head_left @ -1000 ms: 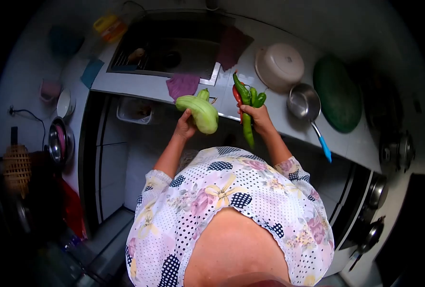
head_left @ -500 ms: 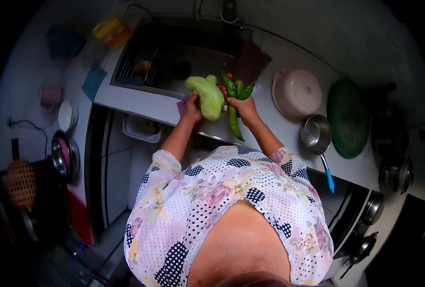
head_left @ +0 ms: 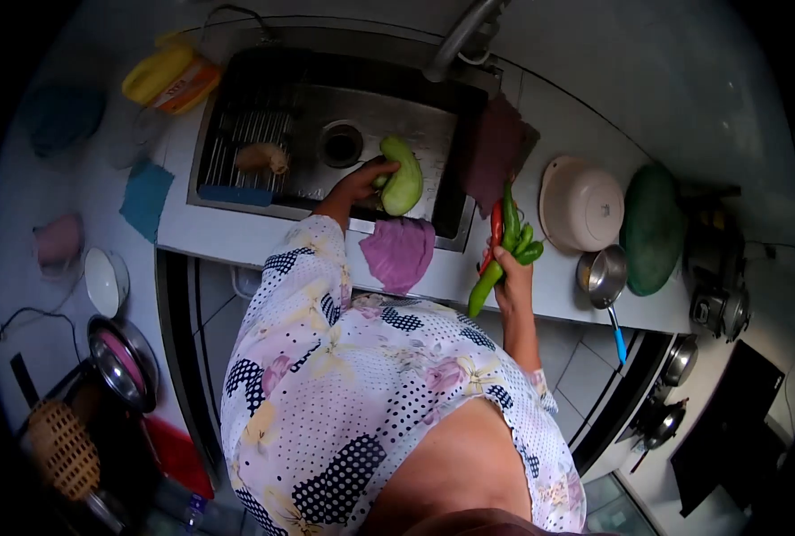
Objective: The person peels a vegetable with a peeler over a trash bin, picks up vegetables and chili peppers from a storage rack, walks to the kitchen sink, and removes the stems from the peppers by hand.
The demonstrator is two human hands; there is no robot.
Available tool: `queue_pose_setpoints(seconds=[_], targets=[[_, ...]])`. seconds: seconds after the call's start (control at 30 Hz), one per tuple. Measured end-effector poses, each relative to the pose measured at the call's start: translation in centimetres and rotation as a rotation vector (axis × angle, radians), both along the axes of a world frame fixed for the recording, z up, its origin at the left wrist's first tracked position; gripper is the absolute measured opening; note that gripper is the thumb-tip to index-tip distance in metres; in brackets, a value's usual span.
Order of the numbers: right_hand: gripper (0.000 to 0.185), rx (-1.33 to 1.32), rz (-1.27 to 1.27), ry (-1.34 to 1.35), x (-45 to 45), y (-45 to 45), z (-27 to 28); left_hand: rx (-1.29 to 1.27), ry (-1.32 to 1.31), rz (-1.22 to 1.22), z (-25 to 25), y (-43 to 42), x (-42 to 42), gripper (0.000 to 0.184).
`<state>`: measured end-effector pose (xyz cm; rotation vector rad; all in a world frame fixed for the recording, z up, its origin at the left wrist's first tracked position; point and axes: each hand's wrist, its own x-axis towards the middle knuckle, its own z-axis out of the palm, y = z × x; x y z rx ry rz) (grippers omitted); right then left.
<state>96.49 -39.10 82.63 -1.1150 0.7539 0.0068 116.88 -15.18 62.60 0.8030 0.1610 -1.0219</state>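
Green gourd (head_left: 403, 186) in closed left hand (head_left: 368, 178), peppers (head_left: 510, 234) in closed right hand (head_left: 513, 272)

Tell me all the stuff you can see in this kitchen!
Smooth, curved vegetable: at least one, pale green, over sink
Long shiny peppers: several, green and red, right hand
Metal sink: one, grey, in counter
Curved metal faucet: one, grey, behind sink
Crumpled cloth: one, purple, counter's front
Draped cloth: one, dark red, sink's right
Flat cloth: one, teal, sink's left
Plastic bottle: one, yellow, back left
Round upturned basin: one, beige, right counter
Oval board or tray: one, dark green, beside basin
Metal saucepan: one, silver, blue handle, right counter
Round bowl: one, white, left
Woven basket: one, tan, lower left
Others: too dim to count
Left hand: one, holding vegetable
Right hand: one, holding peppers
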Motion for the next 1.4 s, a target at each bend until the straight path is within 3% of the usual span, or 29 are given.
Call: queue_pose_setpoints(seconds=[0.2, 0.23, 0.33, 0.47, 0.57, 0.67, 0.77, 0.83, 0.93, 1.07, 1.13, 1.17, 1.3, 1.33, 1.4], targets=[[0.042, -0.029, -0.065, 0.094, -2.1, 1.7, 2.1, 0.245, -0.194, -0.038, -6.7, -1.6, 0.2, 0.055], [0.042, -0.034, -0.074, 0.097, -2.0, 1.7, 2.2, 0.466, -0.198, -0.032, -6.8, -1.8, 0.0, 0.055], [0.042, -0.053, -0.07, 0.096, -4.4, 1.7, 2.1, 0.739, -0.473, -0.295, -6.9, -1.2, -2.4, 0.062], [0.042, -0.072, -0.034, 0.05, -2.7, 1.7, 2.0, 0.83, -0.487, -0.343, -7.5, 0.6, -1.4, 0.054], [0.042, -0.083, -0.01, 0.034, -2.6, 1.1, 2.0, 0.669, -1.048, -0.484, -9.3, 3.4, -1.4, 0.034], [0.042, -0.067, -0.004, 0.022, -2.5, 1.3, 1.9, 0.499, -1.241, -0.087, -15.5, 5.6, -2.1, 0.019], [0.039, -0.056, -0.013, 0.004, -2.7, 1.4, 1.9, 0.489, -0.704, 0.125, -14.5, 4.8, -2.3, 0.019], [0.039, -0.055, -0.012, 0.015, -1.6, 1.7, 1.8, 0.449, -0.253, 0.162, -6.8, 4.7, -1.5, 0.02], [0.043, -0.068, -0.001, 0.046, -1.9, 1.7, 1.5, 0.462, -0.448, -0.268, -8.9, 5.3, -0.1, 0.02], [0.043, -0.085, -0.018, 0.05, -2.9, 1.9, 1.7, 0.996, -0.897, -0.485, -16.0, 3.4, -0.7, 0.025], [0.043, -0.095, -0.031, 0.053, -3.1, 2.0, 1.7, 1.251, -1.295, -0.581, -18.4, 2.6, -0.7, 0.028], [0.043, -0.097, -0.039, 0.058, -3.2, 2.0, 1.7, 1.322, -1.044, -0.383, -18.2, 1.9, -1.0, 0.031], [0.043, -0.093, -0.092, 0.044, -3.8, 1.8, 2.1, 1.505, -0.502, -0.113, -6.1, 1.6, -0.8, 0.04], [0.042, -0.098, -0.107, 0.052, -3.5, 1.6, 2.2, 1.527, -0.629, -0.186, -13.1, 2.5, 0.3, 0.041], [0.042, -0.102, -0.132, 0.071, -3.3, 1.5, 2.2, 1.514, -0.811, -0.34, -21.2, 3.8, 2.0, 0.04]])
